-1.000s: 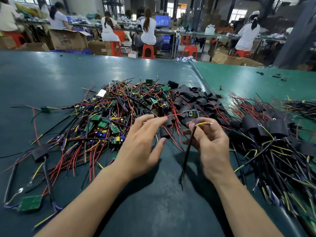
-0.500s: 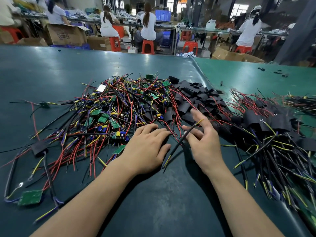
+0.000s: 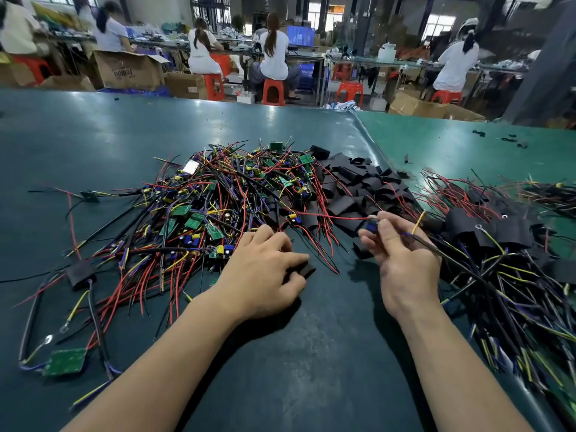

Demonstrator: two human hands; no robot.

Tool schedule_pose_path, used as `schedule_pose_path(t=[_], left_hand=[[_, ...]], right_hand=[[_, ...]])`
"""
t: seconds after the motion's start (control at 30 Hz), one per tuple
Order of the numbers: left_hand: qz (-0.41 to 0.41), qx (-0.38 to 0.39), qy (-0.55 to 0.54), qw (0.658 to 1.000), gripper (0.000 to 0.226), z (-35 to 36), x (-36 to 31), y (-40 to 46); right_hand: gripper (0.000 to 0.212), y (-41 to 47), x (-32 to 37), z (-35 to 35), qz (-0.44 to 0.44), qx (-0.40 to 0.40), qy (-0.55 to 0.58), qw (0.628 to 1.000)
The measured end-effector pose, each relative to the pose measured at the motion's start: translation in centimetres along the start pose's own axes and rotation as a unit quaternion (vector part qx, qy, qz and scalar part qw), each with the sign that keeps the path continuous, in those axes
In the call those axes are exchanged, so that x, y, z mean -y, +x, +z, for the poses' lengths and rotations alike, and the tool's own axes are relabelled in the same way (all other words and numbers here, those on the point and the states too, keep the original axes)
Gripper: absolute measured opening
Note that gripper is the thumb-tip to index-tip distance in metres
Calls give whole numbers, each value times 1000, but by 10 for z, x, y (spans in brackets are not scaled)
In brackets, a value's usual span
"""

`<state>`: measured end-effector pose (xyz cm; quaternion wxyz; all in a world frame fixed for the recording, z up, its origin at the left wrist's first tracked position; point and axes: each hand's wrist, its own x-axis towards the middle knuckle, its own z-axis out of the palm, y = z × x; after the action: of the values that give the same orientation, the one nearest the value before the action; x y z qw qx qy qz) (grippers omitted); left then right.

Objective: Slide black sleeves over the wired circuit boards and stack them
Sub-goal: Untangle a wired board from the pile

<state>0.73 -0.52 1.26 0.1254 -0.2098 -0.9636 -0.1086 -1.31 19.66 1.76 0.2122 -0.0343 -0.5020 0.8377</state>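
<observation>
Black sleeve point(image 3: 304, 271) pinched in my left hand point(image 3: 265, 272) on the mat; right hand point(image 3: 402, 257) grips a wired board point(image 3: 371, 226) beside the sleeve pile point(image 3: 358, 185). Box print unreadable; bare mat point(image 3: 311, 369) near me.

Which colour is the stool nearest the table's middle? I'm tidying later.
Orange-red stool, clearest in the head view.
</observation>
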Motion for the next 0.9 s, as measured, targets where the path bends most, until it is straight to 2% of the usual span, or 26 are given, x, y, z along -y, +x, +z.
schedule_pose_path(t=[0.1, 0.2, 0.3, 0.43, 0.57, 0.7, 0.8, 0.9], left_hand=[[17, 7, 16, 1000, 46, -1, 5, -2], [66, 43, -10, 997, 48, -2, 10, 0], [87, 56, -36, 994, 40, -3, 10, 2], [101, -1, -70, 992, 25, -7, 12, 0], [47, -85, -130, 987, 38, -8, 11, -2], [-4, -203, -221, 954, 42, -11, 11, -4], [-18, -240, -266, 933, 43, -10, 11, -3], [-7, -248, -253, 935, 45, -10, 9, -4]], right_hand=[[24, -1, 4, 1, 48, 11, 49, 998], [18, -1, 9, 2, 91, 20, 91, 991], [17, -2, 12, 1, 108, 48, 87, 989], [20, -6, 11, 3, 128, 67, 55, 988], [15, -4, 12, 3, 133, 61, 68, 987], [13, -3, 14, 1, 126, 51, 67, 989], [14, -3, 14, 2, 113, 36, 68, 991], [19, -3, 15, 2, 107, 39, 65, 991]])
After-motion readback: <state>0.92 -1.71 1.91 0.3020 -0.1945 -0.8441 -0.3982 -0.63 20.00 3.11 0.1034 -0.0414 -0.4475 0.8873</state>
